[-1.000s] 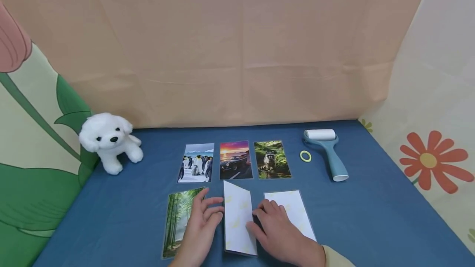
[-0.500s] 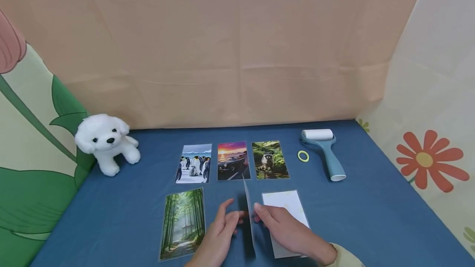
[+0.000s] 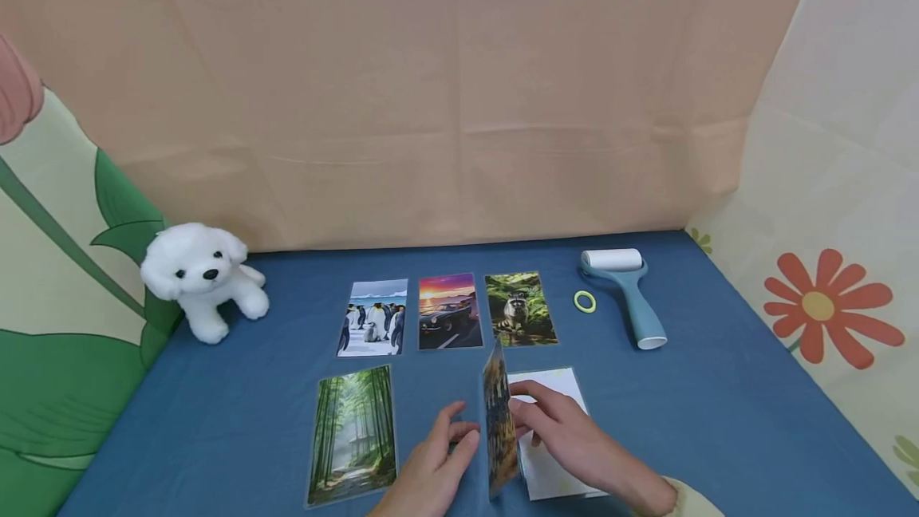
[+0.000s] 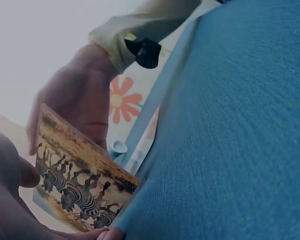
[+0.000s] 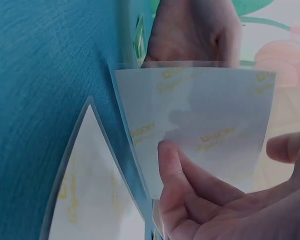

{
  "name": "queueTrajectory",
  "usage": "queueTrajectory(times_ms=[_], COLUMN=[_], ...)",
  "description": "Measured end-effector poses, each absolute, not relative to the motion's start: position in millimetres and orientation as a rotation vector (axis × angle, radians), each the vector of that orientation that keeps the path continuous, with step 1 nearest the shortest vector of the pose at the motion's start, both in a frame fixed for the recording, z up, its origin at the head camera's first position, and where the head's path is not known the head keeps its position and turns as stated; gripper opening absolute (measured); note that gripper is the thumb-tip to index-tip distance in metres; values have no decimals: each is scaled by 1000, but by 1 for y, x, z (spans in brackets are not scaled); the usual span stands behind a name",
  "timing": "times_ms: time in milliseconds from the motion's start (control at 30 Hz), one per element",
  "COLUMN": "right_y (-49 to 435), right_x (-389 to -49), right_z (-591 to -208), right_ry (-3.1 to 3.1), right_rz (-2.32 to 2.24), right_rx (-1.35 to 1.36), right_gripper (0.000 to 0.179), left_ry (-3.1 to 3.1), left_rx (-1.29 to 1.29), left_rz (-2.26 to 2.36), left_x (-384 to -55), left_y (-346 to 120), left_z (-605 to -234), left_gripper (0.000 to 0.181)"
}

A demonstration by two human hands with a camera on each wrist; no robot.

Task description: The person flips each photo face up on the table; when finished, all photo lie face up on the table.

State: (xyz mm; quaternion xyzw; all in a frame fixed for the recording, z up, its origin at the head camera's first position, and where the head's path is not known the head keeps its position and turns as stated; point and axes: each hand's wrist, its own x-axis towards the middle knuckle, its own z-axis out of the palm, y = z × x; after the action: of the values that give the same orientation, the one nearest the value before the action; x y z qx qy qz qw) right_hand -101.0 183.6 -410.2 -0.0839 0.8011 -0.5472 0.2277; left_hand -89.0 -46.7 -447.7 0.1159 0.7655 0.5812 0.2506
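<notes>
A laminated photo card with zebras (image 4: 80,192) stands on edge in the middle of the table, its picture facing left and its white back facing right. My right hand (image 3: 563,429) is on its right side; in the right wrist view a fingertip (image 5: 170,155) meets the white back. My left hand (image 3: 436,461) is by the picture side, fingers loosely bent, touching the table in the left wrist view; contact with the card is unclear. Under my right hand lies another card, white side up (image 3: 560,473). A bamboo forest card (image 3: 352,437) lies left of my left hand.
Behind lie a penguin card (image 3: 373,317), a sunset car card (image 3: 450,313) and a raccoon card (image 3: 520,309). A yellow-green ring (image 3: 585,301) and a lint roller (image 3: 632,294) are at back right, a white plush dog (image 3: 204,282) at back left.
The standing card has tipped past upright and moved right, so its picture now shows to the left instead of its white back. Both hands have shifted right with it.
</notes>
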Motion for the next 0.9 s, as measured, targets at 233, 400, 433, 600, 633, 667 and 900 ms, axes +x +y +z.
queueTrajectory(times_ms=[233, 400, 433, 600, 633, 667, 900], right_y=[186, 186, 186, 184, 183, 182, 171], right_x=[-94, -93, -92, -92, -91, -91, -88], right_z=[-410, -408, -408, -407, -407, -407, -412], right_ry=[2207, 2161, 2159, 2211, 2236, 2253, 2365], right_rz=[-1628, -1734, -1751, -1786, -1783, -1779, -1791], right_rx=[-185, -187, -192, -197, -192, -181, -89], right_gripper=[54, 54, 53, 52, 52, 51, 49], left_ry=[2059, 2050, 2050, 2076, 2085, 2091, 2206], left_rx=[303, 302, 300, 288, 284, 280, 210], left_rz=[1571, 1577, 1579, 1603, 1612, 1625, 1620], left_x=[-90, -90, -90, -88, -88, -87, -83], left_y=[-46, -47, -48, -48, -49, -49, -55], left_z=[-448, -448, -448, -447, -446, -445, -437], left_gripper=[69, 70, 70, 74, 75, 76, 88])
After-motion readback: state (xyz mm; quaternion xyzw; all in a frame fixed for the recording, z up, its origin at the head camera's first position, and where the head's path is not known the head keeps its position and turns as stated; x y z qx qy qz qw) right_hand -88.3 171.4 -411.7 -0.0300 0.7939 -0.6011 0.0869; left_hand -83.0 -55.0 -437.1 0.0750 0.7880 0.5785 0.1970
